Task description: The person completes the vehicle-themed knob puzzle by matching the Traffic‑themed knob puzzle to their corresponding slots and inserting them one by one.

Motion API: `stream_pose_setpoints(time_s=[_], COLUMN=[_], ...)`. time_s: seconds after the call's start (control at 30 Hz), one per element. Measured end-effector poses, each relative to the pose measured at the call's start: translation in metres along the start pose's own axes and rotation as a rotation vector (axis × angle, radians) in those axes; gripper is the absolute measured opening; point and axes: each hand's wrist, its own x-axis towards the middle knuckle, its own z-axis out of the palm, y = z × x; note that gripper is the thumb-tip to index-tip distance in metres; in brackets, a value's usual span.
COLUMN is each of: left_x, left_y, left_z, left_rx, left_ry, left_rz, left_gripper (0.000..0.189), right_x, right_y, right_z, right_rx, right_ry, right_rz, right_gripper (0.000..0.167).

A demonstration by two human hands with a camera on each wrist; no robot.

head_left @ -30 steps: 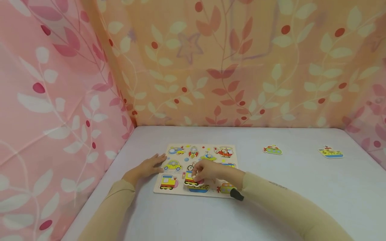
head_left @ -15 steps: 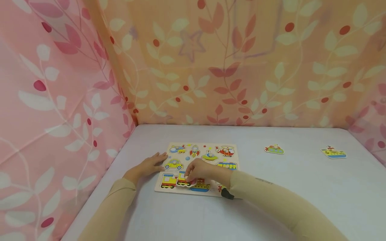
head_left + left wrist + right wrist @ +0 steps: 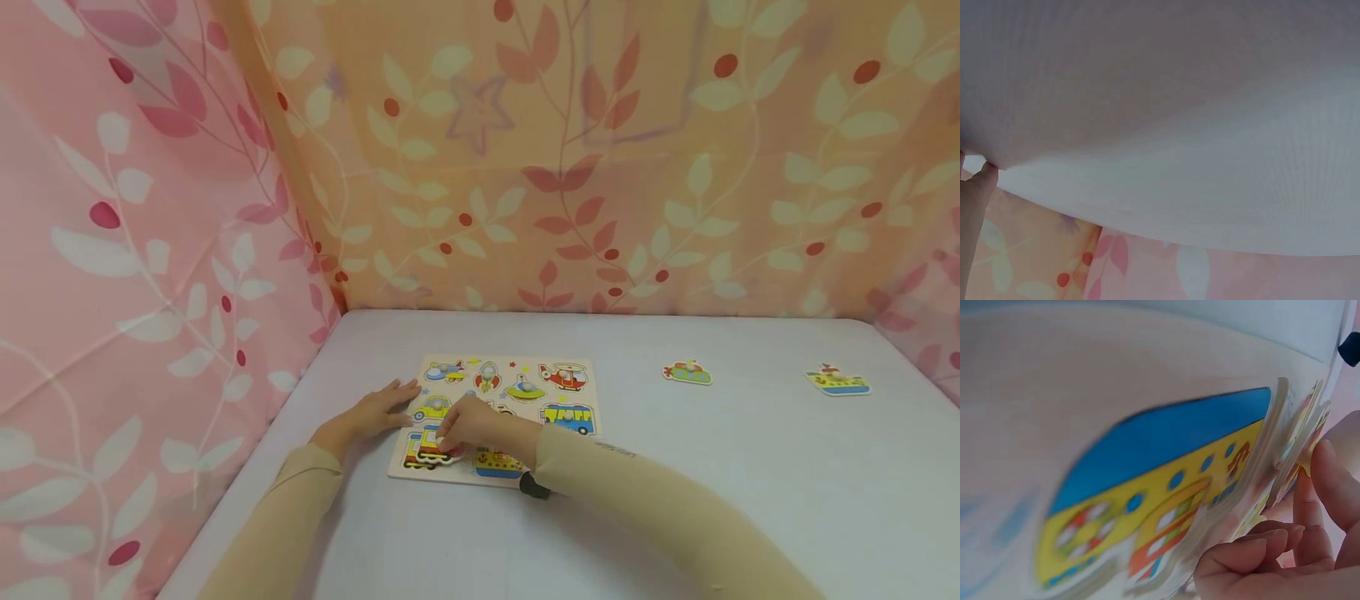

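Observation:
My right hand (image 3: 471, 427) pinches the knob of a train puzzle piece (image 3: 429, 450) over the front left of the wooden puzzle board (image 3: 465, 472). The piece partly covers the printed train slot (image 3: 410, 452) and sits a little to its right. In the right wrist view, thumb and fingers (image 3: 1329, 487) hold the knob, with the board's ship slot (image 3: 1166, 481) close by. My left hand (image 3: 372, 412) lies with fingers extended at the board's left edge. Only some of its fingers (image 3: 984, 181) show in the left wrist view.
A submarine piece (image 3: 687, 372) and a ship piece (image 3: 838, 380) lie on the white table (image 3: 735, 467) to the right. Seated in the board are a bus (image 3: 567, 418), a helicopter (image 3: 564, 377) and several other pieces. Patterned cloth (image 3: 480, 208) hangs behind and at the sides.
My right hand has carried the train piece leftward, from above the ship slot to over the train slot. The left hand stays by the board's left edge.

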Motion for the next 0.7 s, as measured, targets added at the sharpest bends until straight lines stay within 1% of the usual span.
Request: stream_pose_setpoints(time_s=[0.03,0.13,0.23,0.33,0.53,0.6,0.7], left_x=[0.000,0.000,0.000,0.000,0.000,0.000,0.000], left_y=[0.000,0.000,0.000,0.001,0.003,0.002,0.000], left_z=[0.000,-0.001,-0.001,-0.001,-0.003,-0.002,-0.001], left_rx=[0.002,0.010,0.015,0.017,0.020,0.020,0.014], left_ry=[0.002,0.011,0.012,0.007,0.003,0.004,0.001], left_rz=[0.008,0.027,0.029,0.021,0.007,0.013,0.009], left_gripper=[0.068,0.067,0.067,0.067,0.067,0.067,0.066], right_x=[0.001,0.004,0.005,0.004,0.001,0.000,0.000], right_y=[-0.001,-0.004,-0.006,-0.009,-0.011,-0.011,-0.007], right_z=[0.002,0.010,0.015,0.018,0.019,0.017,0.012], right_rx=[-0.020,-0.034,-0.058,-0.059,-0.113,-0.114,-0.082], right_ry=[0.008,0.019,0.016,0.007,-0.002,-0.016,-0.034], right_rz=[0.003,0.018,0.022,0.009,-0.055,-0.070,-0.068], right_gripper=[0.007,0.007,0.007,0.005,0.004,0.006,0.011])
